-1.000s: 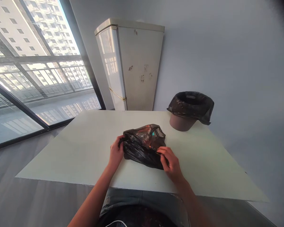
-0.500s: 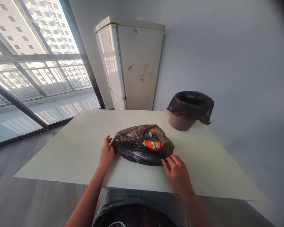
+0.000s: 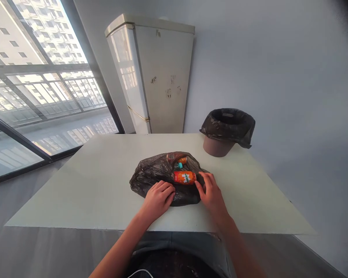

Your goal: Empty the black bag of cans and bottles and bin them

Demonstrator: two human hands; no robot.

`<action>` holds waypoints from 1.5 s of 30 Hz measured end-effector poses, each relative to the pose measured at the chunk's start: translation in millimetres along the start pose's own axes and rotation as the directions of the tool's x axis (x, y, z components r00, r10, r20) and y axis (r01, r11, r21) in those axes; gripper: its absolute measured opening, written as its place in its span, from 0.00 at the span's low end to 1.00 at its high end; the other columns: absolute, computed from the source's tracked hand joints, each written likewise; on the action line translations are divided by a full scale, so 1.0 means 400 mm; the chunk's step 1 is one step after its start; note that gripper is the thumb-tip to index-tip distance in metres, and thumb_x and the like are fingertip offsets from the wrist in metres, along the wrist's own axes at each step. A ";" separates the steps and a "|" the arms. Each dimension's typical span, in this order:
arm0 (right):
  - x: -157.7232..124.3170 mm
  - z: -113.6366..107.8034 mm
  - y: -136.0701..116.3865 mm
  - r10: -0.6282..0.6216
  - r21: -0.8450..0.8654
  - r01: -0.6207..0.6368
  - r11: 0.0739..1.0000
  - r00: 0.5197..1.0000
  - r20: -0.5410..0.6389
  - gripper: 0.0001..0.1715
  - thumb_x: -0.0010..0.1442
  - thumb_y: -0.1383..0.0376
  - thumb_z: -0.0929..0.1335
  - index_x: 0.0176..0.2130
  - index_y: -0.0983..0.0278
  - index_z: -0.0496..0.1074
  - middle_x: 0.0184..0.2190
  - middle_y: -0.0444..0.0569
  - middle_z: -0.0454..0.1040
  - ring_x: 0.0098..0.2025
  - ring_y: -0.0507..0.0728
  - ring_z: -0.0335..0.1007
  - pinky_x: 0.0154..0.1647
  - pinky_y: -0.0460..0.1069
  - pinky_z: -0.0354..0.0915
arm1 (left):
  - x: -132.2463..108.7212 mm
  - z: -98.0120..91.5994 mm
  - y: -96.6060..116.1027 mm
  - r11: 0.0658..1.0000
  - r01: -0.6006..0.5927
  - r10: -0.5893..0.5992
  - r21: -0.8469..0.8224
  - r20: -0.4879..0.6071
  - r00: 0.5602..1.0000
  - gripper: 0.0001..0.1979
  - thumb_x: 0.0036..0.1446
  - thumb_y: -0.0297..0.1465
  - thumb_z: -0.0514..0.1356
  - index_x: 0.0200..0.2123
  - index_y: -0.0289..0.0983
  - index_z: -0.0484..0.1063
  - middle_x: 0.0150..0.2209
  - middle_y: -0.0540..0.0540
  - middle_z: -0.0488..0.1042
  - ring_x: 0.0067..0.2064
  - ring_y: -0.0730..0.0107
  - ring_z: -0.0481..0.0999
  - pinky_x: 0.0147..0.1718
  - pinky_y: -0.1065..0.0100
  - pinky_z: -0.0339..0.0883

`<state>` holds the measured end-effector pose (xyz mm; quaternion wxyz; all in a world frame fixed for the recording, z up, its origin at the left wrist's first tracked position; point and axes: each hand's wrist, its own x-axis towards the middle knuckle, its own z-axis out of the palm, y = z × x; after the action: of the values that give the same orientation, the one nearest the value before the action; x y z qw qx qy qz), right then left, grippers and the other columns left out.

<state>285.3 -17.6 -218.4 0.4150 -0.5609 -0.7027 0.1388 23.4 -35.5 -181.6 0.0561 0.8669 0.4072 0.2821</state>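
A black plastic bag [image 3: 150,170] lies on its side on the table, its mouth toward the right. In the mouth sits an orange Mirinda can [image 3: 185,177]. Behind it show a teal bottle cap [image 3: 179,165] and part of another orange item [image 3: 182,160]; the rest is hidden under the film. My left hand [image 3: 160,196] presses on the front of the bag, fingers curled into the plastic. At the right end of the can is my right hand [image 3: 211,193], its thumb and forefinger apart, the thumb tip by the can's end.
The white table [image 3: 104,185] carries a brown bin [image 3: 219,146] at the back right, lined with a black bag [image 3: 234,129]. Beyond the table stand a white fridge [image 3: 165,77] and a grey wall. A large glass window [image 3: 46,96] is on the left.
My left hand has gone from the bag's left end to its front middle. My right hand has moved up and inward to the can. The view has shifted slightly.
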 end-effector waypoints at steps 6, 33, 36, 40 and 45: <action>-0.038 -0.008 0.032 -0.012 0.055 0.000 0.998 0.975 0.221 0.17 0.74 0.56 0.66 0.58 0.58 0.73 0.41 0.52 0.77 0.41 0.65 0.76 0.44 0.58 0.73 | -0.059 0.013 -0.034 0.996 -0.084 0.085 0.015 -0.092 0.992 0.05 0.72 0.30 0.59 0.44 0.42 0.76 0.40 0.45 0.81 0.39 0.64 0.76 0.42 0.60 0.68; -0.154 -0.038 -0.007 -0.229 -0.084 0.293 0.953 0.871 0.434 0.33 0.63 0.63 0.78 0.63 0.65 0.68 0.41 0.54 0.80 0.40 0.65 0.75 0.47 0.61 0.67 | 0.015 -0.023 0.096 0.997 -0.049 0.034 0.058 0.243 0.969 0.12 0.70 0.34 0.61 0.54 0.46 0.76 0.59 0.42 0.75 0.36 0.66 0.82 0.30 0.66 0.74; -0.160 -0.013 -0.042 -0.258 -0.117 0.342 0.932 0.855 0.449 0.32 0.59 0.61 0.80 0.58 0.66 0.71 0.43 0.55 0.78 0.44 0.68 0.73 0.46 0.62 0.67 | 0.015 -0.021 0.090 0.997 -0.049 0.026 0.052 0.373 0.927 0.13 0.67 0.33 0.65 0.54 0.45 0.76 0.55 0.45 0.77 0.46 0.61 0.84 0.38 0.65 0.78; -0.165 0.015 -0.078 -0.248 -0.164 0.323 0.932 0.900 0.359 0.12 0.67 0.65 0.73 0.49 0.66 0.72 0.44 0.56 0.73 0.46 0.68 0.68 0.47 0.62 0.69 | 0.000 -0.033 0.088 0.993 0.022 -0.069 0.116 0.421 0.904 0.20 0.66 0.28 0.65 0.60 0.45 0.70 0.61 0.46 0.75 0.54 0.59 0.81 0.42 0.66 0.79; -0.171 -0.022 -0.126 -0.221 -0.042 0.236 0.971 0.949 0.225 0.11 0.66 0.69 0.71 0.48 0.64 0.69 0.47 0.56 0.66 0.49 0.67 0.67 0.51 0.62 0.71 | -0.022 -0.043 0.074 0.980 0.115 -0.166 0.164 0.348 0.923 0.34 0.61 0.20 0.60 0.68 0.50 0.62 0.68 0.47 0.69 0.53 0.60 0.82 0.37 0.65 0.79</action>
<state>259.7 -98.5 -209.1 0.3288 -0.4708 -0.8088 0.1265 29.8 -63.7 -161.4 0.0887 0.8741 0.4700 0.0847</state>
